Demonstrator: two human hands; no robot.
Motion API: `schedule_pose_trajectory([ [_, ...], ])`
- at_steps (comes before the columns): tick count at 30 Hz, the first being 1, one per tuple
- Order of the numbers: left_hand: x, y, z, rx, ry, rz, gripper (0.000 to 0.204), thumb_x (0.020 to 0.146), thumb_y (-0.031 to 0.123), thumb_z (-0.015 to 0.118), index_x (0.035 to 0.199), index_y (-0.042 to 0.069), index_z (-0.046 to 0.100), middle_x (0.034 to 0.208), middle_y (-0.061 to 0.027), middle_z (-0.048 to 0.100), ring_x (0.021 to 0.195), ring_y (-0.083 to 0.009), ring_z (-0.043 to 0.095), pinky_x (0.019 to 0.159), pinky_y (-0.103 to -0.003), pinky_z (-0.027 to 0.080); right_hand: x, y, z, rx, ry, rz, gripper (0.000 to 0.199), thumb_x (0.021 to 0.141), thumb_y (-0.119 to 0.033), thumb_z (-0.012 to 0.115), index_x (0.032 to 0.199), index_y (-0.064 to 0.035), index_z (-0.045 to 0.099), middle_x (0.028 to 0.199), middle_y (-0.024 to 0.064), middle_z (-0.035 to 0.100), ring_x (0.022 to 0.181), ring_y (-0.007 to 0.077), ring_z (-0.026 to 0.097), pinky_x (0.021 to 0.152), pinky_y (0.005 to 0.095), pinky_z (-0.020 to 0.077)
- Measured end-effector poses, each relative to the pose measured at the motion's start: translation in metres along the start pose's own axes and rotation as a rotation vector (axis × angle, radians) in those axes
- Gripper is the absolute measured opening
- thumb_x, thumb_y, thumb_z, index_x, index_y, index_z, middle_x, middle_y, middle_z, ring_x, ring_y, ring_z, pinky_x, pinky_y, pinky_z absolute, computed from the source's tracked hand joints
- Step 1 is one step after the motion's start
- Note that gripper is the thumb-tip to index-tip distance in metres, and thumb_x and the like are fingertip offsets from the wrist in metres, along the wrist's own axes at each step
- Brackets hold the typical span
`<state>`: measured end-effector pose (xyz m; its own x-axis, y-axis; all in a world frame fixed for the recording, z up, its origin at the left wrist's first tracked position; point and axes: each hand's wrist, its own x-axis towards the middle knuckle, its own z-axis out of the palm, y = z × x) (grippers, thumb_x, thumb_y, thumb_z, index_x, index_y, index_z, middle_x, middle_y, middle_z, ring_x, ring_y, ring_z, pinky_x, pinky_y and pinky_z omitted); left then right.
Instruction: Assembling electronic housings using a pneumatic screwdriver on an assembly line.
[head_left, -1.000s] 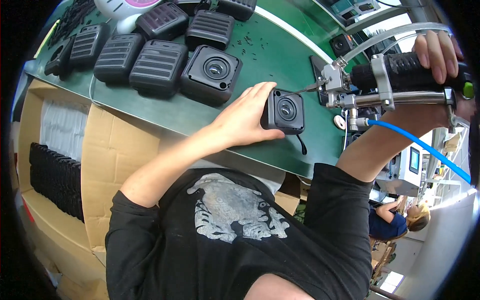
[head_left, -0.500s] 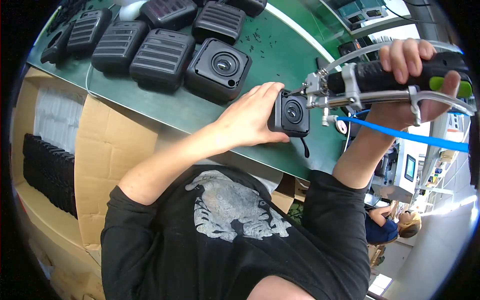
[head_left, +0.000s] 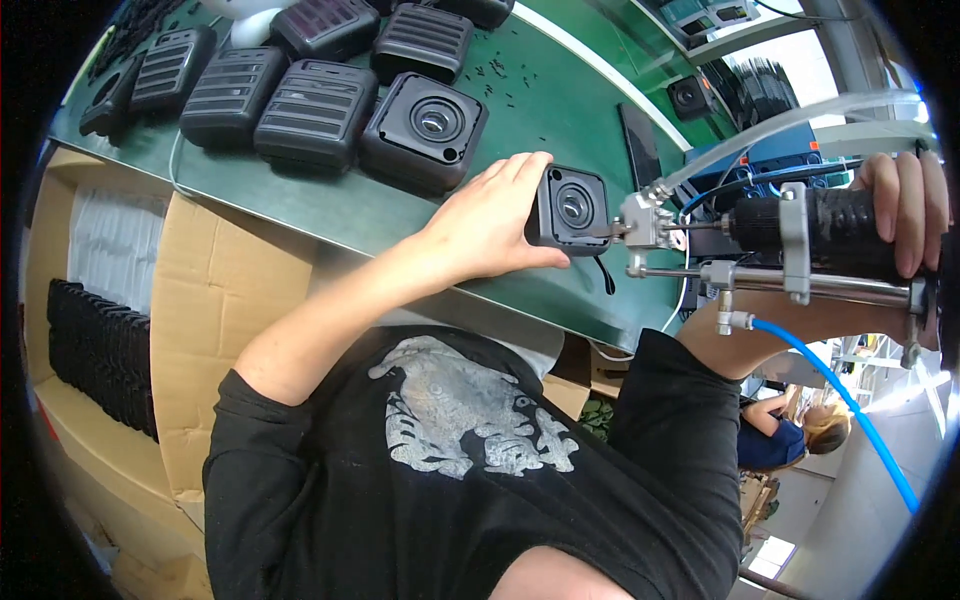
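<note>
My left hand (head_left: pixel 490 225) grips a small black square speaker housing (head_left: pixel 570 208) with a round opening, standing it on the green bench (head_left: pixel 330 205). My right hand (head_left: pixel 905 205) is wrapped round the black grip of a pneumatic screwdriver (head_left: pixel 790 235). The tool's metal nose (head_left: pixel 640 228) touches the housing's right edge. A blue air hose (head_left: pixel 840 400) and a clear tube (head_left: pixel 800 115) run from the tool.
Several larger black ribbed housings (head_left: pixel 315 110) and one with a round opening (head_left: pixel 425 130) lie on the bench at upper left. Loose black screws (head_left: pixel 500 75) are scattered behind them. A cardboard box (head_left: pixel 190 290) with stacked black parts (head_left: pixel 100 350) sits below. Another person (head_left: pixel 790 430) sits at lower right.
The view has drawn closer. My right hand has brought the screwdriver lower and leftwards, so its nose now meets the housing that my left hand keeps holding.
</note>
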<state>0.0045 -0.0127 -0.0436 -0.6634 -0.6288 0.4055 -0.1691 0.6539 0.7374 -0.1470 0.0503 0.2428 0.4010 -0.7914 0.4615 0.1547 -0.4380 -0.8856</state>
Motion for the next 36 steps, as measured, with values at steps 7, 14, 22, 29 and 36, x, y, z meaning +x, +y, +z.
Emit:
schedule_pose_trajectory([
  [7, -0.001, -0.001, -0.002, -0.040, -0.020, -0.044, 0.098, 0.070, 0.039, 0.087, 0.139, -0.007, 0.035, 0.136, -0.0288, 0.048, 0.129, -0.0417, 0.047, 0.109, -0.043, 0.039, -0.013, 0.031, -0.016, 0.159, -0.047, -0.123, 0.059, 0.088, -0.057, 0.060, 0.108, -0.0025, 0.051, 0.081, 0.0081, 0.057, 0.063, 0.0228, 0.059, 0.058, 0.0401, 0.0460],
  [14, 0.006, 0.008, -0.014, -0.028, -0.048, -0.076, 0.097, 0.069, 0.037, 0.087, 0.138, -0.008, 0.035, 0.135, -0.0288, 0.048, 0.128, -0.0418, 0.048, 0.108, -0.044, 0.040, -0.025, 0.052, -0.020, 0.048, 0.047, -0.002, 0.041, 0.085, -0.042, 0.068, 0.099, -0.0087, 0.048, 0.081, 0.0018, 0.054, 0.065, 0.0129, 0.054, 0.066, 0.0313, 0.0382],
  [22, 0.007, 0.003, -0.014, 0.092, -0.120, -0.016, 0.100, 0.066, 0.040, 0.087, 0.133, -0.013, 0.035, 0.125, -0.0300, 0.051, 0.119, -0.0426, 0.053, 0.103, -0.044, 0.045, -0.020, 0.078, -0.015, 0.135, 0.110, -0.164, 0.055, 0.096, -0.056, 0.053, 0.106, -0.0025, 0.052, 0.077, 0.0052, 0.053, 0.061, 0.0156, 0.052, 0.062, 0.0316, 0.0424],
  [29, 0.051, 0.042, -0.005, 0.589, -0.264, 0.360, 0.107, 0.063, 0.038, 0.084, 0.140, -0.015, 0.032, 0.123, -0.0256, 0.051, 0.120, -0.0367, 0.049, 0.110, -0.042, 0.037, 0.001, -0.004, -0.089, -0.152, 0.130, -0.214, 0.045, 0.100, -0.046, 0.052, 0.105, -0.0017, 0.049, 0.072, 0.0019, 0.051, 0.056, 0.0094, 0.052, 0.054, 0.0236, 0.0425],
  [36, 0.110, 0.042, -0.030, 0.677, -0.534, 0.162, 0.115, 0.054, 0.034, 0.086, 0.144, -0.011, 0.030, 0.119, -0.0258, 0.053, 0.111, -0.0397, 0.055, 0.100, -0.044, 0.045, -0.002, 0.064, -0.100, -0.626, 0.795, -0.164, 0.045, 0.087, -0.047, 0.073, 0.093, -0.0029, 0.063, 0.069, 0.0016, 0.061, 0.059, 0.0099, 0.060, 0.058, 0.0243, 0.0474],
])
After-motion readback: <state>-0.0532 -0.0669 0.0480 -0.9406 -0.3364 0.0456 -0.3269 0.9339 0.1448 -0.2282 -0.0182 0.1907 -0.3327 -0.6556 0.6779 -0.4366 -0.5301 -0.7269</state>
